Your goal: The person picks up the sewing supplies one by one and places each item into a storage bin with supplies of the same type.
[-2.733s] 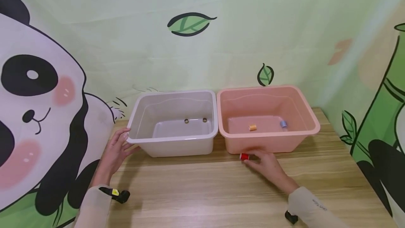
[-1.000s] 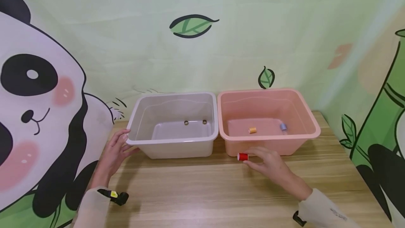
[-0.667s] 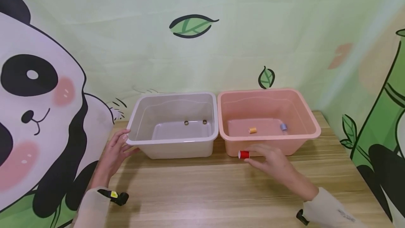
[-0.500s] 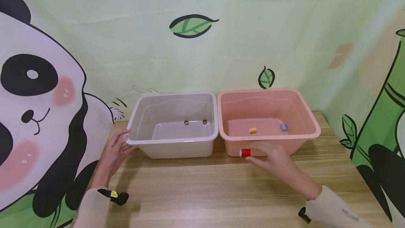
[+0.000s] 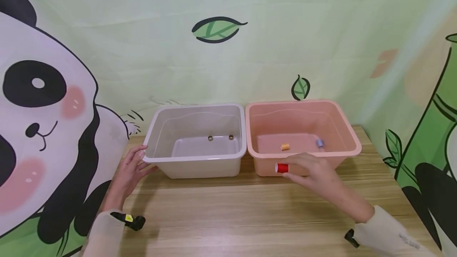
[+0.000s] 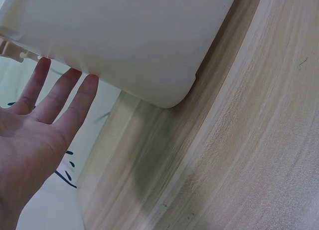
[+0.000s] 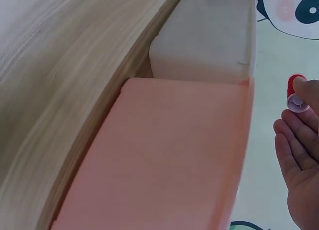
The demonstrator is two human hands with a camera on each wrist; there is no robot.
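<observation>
A small red thread spool point(image 5: 282, 168) is pinched between the thumb and fingers of my right hand point(image 5: 319, 173), held above the table in front of the pink bin point(image 5: 303, 155). In the right wrist view the spool point(image 7: 297, 94) shows a white end. My left hand point(image 5: 129, 171) touches the left end of the grey-white bin point(image 5: 194, 159); in the left wrist view its fingers point(image 6: 75, 108) are fairly straight against the bin's wall. Orange point(image 5: 285, 146) and blue point(image 5: 319, 143) spools lie inside the pink bin. Two small brownish ring-like pieces point(image 5: 210, 138) lie in the grey-white bin.
Both bins stand side by side at the back of the wood-grain table point(image 5: 214, 213). Behind them hangs a green backdrop point(image 5: 160, 50) printed with a panda and leaves. Each wrist wears a black strapped device point(image 5: 133, 222).
My right hand has lifted the red spool off the table and moved it up and slightly right, toward the pink bin's front rim. The left hand stays at the grey-white bin.
</observation>
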